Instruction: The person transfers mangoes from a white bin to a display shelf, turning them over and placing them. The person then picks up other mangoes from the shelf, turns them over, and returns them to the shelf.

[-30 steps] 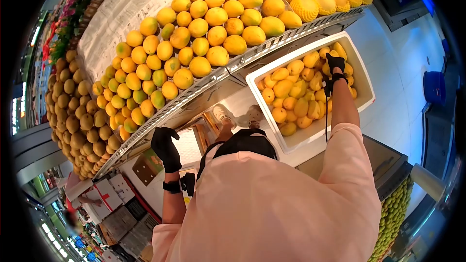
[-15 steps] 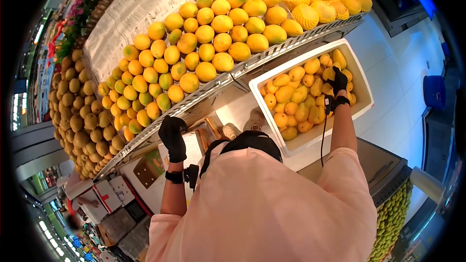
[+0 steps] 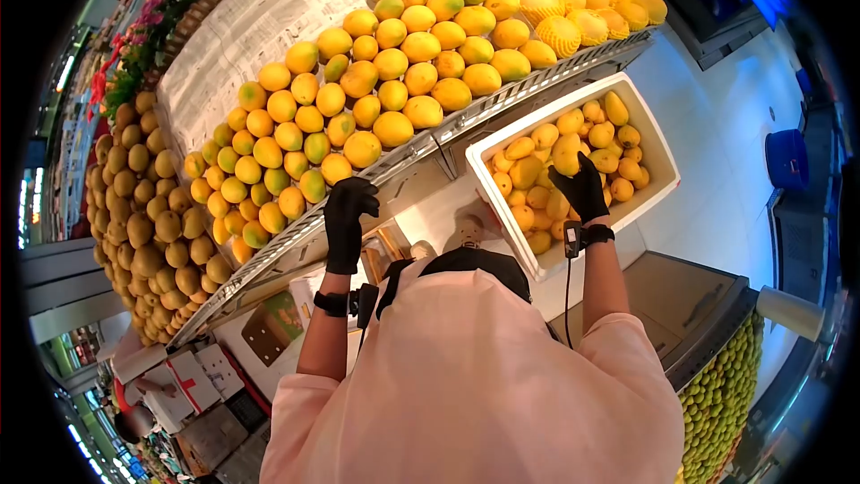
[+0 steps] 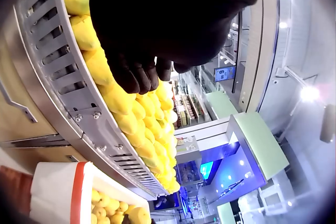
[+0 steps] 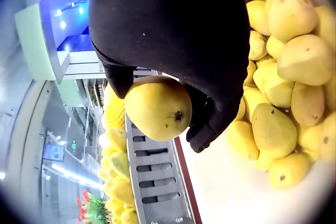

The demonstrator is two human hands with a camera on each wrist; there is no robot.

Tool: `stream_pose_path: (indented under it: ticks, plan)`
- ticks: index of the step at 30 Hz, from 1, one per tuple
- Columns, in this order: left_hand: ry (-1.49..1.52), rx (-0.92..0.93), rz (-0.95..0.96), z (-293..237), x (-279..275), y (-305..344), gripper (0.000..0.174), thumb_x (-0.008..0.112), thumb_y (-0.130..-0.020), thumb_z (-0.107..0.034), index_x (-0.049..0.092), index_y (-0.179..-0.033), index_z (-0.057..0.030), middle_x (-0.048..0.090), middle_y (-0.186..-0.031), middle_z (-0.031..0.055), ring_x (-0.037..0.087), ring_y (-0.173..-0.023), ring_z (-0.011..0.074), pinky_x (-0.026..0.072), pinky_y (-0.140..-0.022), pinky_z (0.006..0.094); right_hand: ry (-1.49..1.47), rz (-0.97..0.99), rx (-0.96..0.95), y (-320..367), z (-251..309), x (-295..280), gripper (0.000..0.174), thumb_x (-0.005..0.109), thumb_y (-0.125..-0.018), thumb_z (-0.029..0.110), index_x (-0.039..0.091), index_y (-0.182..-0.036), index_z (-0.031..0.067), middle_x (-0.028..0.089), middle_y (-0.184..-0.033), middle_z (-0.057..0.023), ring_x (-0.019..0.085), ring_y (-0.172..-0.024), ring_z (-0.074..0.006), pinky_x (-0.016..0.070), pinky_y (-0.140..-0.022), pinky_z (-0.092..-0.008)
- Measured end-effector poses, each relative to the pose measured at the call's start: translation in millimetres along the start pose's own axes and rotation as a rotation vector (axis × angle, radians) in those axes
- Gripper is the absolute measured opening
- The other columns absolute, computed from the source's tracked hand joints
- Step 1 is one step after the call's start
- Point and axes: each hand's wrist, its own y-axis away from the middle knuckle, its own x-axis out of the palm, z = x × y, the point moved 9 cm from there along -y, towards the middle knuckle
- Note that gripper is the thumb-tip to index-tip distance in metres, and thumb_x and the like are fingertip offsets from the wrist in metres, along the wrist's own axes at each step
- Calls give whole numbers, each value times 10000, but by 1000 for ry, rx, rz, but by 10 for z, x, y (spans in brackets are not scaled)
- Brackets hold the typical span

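The right hand [image 3: 582,190] has a yellow mango [image 5: 157,109] between its thumb and fingers. In the head view, the mango is over the white box [image 3: 652,190], with more mangoes in the box below. The left hand [image 3: 348,224] has loosely bent fingers and nothing in it, near the mangoes on the stand [image 3: 393,128]. This looks like the picking-up part. Next, I think, the mango needs a snug, soft hold and room above the box's edge.
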Motion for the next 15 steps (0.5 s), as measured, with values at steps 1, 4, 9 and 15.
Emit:
stream_pose_path:
  ticks: [1,4,9,15]
  plan:
    - [11,0,24,35,-16,-6,154,485,-964,-138,559,-1007,-10,634,-897,96,602,-697,142,495,-622,265,22,67,66,74,190,135,440,741,-802,72,500,-1157,-29,621,-1073,-112,604,-973,-178,511,-854,-301]
    - [70,-10,104,76,-62,-4,177,487,-974,-161,563,-1019,-8,640,-905,95,607,-722,145,504,-641,271,88,50,-58,245,432,414,415,766,-782,153,551,-1089,-26,653,-990,-121,626,-922,-219,508,-817,-313]
    - [71,-71,203,119,-97,-3,193,513,-968,-181,570,-1022,-5,639,-905,91,609,-748,143,508,-666,272,588,142,-239,560,1184,958,418,784,-760,271,615,-1022,-8,677,-959,-136,643,-908,-262,510,-791,-312]
    - [52,-163,334,157,78,46,157,603,-927,-181,595,-1019,-54,634,-882,32,581,-726,95,494,-639,240,618,226,-448,811,1812,1507,372,790,-747,321,658,-973,57,676,-859,-121,653,-801,-268,523,-716,-330]
